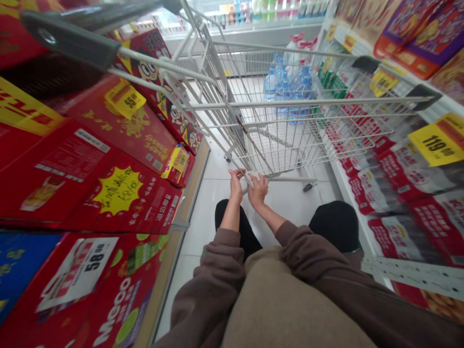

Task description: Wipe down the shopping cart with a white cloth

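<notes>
Crouched in a store aisle, I have both hands low at the bottom of a metal shopping cart. My right hand is closed on a crumpled whitish cloth, pressed against a pale bar of the cart's lower frame. Just beside it, my left hand has curled fingers at the same part of the frame, seemingly gripping it. The exact contact of its fingertips is too small to make out. The cart's wire basket stands above and beyond my hands, with a dark-cornered handle at upper left.
Red boxes with price signs are stacked close on my left. To the right, a shelf holds red-wrapped drink packs. Large water bottles stand on the floor beyond the cart. A caster is right of my hands.
</notes>
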Motion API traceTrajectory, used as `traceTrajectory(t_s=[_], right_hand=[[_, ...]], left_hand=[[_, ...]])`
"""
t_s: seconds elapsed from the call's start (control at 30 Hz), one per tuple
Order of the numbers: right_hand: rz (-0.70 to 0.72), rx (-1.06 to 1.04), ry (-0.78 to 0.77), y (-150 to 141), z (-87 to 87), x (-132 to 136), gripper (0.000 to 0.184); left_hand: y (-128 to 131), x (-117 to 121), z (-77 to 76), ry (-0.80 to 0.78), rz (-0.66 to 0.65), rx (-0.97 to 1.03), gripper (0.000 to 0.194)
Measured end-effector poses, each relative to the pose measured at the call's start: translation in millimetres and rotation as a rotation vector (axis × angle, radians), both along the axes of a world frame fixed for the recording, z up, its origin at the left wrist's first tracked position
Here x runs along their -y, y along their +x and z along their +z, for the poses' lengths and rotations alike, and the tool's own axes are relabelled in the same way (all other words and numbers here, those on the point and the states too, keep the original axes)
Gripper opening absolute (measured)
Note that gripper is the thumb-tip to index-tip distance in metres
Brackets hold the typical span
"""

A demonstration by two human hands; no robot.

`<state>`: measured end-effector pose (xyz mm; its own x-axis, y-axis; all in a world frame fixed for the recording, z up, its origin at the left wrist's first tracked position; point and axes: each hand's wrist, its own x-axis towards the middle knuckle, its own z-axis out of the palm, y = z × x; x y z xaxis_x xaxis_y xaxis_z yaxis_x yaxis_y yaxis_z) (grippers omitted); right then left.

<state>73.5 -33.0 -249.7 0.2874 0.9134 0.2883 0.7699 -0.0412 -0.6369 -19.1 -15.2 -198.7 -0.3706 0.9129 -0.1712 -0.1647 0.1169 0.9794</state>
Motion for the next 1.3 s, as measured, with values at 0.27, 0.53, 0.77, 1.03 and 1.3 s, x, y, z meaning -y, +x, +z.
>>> traceTrajectory(t_s=[0.27,0.53,0.77,1.03,1.3], right_hand=[[-0.191,-0.096,0.017,11,3.2,-9,0.033],[-0.150,-0.096,-0.055,21,-0.9,-10,0.037],[0.009,-0.083,-0.080,3,-1.9,-10,0.028],[-0.170,-0.150,-0.048,28,-4.0,-22,0.033],[-0.110,-0.262,-0.021,26,-14.8,-21,0.028]], left_hand=[[7,3,0.6,-0.048,0.023,-0.003,0.075],[8,3,-0.6,-0.077,-0.021,0.038,0.077],[10,4,-0.2,-0.051,-0.009,0.041,0.076],[9,5,0.3,-0.059,-0.029,0.016,0.076],[7,5,-0.1,-0.055,-0.047,0.052,0.076]])
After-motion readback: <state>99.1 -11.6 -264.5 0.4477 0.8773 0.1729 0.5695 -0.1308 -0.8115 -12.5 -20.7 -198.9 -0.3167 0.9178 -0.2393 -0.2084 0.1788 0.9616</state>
